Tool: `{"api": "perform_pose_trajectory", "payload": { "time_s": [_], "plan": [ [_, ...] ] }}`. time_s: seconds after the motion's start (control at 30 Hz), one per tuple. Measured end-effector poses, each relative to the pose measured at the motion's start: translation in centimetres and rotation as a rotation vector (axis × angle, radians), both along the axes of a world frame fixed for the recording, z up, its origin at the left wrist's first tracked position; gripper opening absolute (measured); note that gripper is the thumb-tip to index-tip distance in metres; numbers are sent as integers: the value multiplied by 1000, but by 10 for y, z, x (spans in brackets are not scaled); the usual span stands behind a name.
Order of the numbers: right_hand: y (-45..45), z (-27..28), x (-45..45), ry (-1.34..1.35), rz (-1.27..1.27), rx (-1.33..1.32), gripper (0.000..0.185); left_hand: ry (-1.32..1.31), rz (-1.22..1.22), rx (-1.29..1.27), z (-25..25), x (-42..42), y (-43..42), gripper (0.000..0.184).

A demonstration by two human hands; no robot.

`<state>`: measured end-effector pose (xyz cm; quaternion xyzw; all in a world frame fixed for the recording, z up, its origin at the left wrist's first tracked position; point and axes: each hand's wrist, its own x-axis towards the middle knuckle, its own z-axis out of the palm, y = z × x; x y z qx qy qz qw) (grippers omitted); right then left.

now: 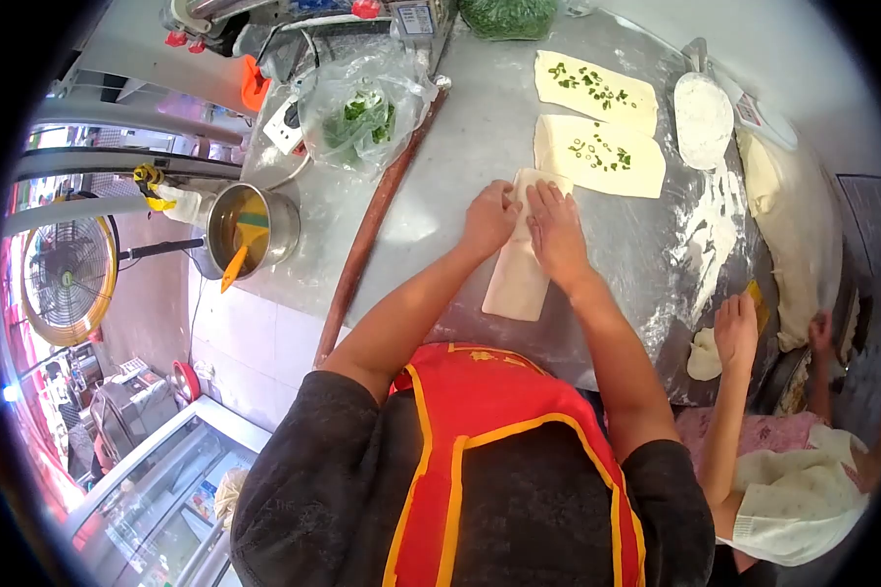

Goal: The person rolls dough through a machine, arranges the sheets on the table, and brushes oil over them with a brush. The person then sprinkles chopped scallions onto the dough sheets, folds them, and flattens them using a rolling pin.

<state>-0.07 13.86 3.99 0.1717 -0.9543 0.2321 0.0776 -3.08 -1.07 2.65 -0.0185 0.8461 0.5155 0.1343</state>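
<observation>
At the bottom of the frame, a red apron (489,391) edged in yellow is worn over a dark shirt. Just above it, at the centre, a pale strip of dough (517,279) lies lengthwise on a metal table (431,254). The left hand (490,213) is partly curled at the strip's left edge; whether the dough is pinched cannot be told. The right hand (557,230) is laid open over the strip's far end, its fingers nearly straight, with nothing clasped.

If pressed or pulled unevenly, the thin dough could be stretched or torn. The strip's far end appears to meet the lower dough sheet (646,176) at upper right, so the two could be stuck together, or the sheet dragged along. The chopped green onion (602,154) on that sheet lies loose and could be scattered by a brushing hand.

At lower right, a co-worker's hand (736,328) is seen near a lump of dough (703,354). Farther off, at upper right, a flour scoop (703,122) stands beside another topped sheet (568,90); if it were bumped, flour could be spilled.
</observation>
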Motion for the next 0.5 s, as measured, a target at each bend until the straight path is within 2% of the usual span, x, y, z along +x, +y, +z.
{"api": "perform_pose_trajectory", "payload": {
  "time_s": [0.07, 0.1, 0.17, 0.2, 0.3, 0.33, 0.37, 0.43, 0.5],
  "plan": [
    [2, -1, -2, -9, 17, -13, 39, -86, 49, -24, 8, -1, 0, 39],
    [4, 0, -2, -15, 25, -19, 41, -22, 60, -104, 7, 0, 0, 40],
    [14, -4, 2, -11, -120, -158, 37, 107, 79, -260, 3, 3, 4, 43],
    [18, -8, 3, -8, -192, -227, 35, 40, 56, -279, 9, 4, 6, 44],
    [21, -20, 4, -469, -686, -675, 33, -166, 11, -284, 21, -5, 14, 49],
    [19, -23, 0, -502, -746, -819, 34, -243, 7, -254, 15, -9, 15, 51],
    [24, -25, -4, -640, -761, -886, 35, -321, 2, -224, 9, -12, 15, 53],
    [29, -6, -16, -920, -785, -1013, 36, -253, -20, -115, 5, -9, 16, 51],
    [29, -3, -17, -979, -718, -1266, 37, -137, -79, -56, 1, -7, 14, 49]
  ]
}}
